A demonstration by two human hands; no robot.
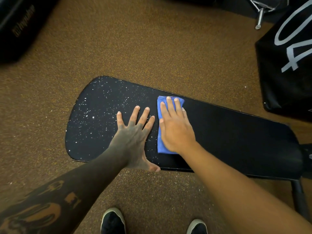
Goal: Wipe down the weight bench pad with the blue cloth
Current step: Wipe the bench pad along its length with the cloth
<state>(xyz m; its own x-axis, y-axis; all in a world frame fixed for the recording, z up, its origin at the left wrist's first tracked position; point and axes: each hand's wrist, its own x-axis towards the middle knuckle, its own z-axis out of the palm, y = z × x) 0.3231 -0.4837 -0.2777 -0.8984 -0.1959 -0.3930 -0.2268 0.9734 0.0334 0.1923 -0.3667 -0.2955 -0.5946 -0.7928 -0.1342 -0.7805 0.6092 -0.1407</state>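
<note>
The black weight bench pad (228,132) runs from centre left to the right edge. Its left part is covered in white specks and droplets; the part right of the cloth looks plain black. A folded blue cloth (161,146) lies flat on the pad near its middle. My right hand (175,127) presses flat on top of the cloth, fingers stretched forward and covering most of it. My left hand (135,132) rests flat on the speckled pad just left of the cloth, fingers spread, thumb at the pad's near edge, holding nothing.
Brown speckled rubber floor (152,48) surrounds the bench. A large black padded block with white lettering (287,65) stands at the right, close to the pad's far edge. Another black object (15,26) sits at the top left. A bench leg (300,195) descends at lower right. My shoes (113,222) are below.
</note>
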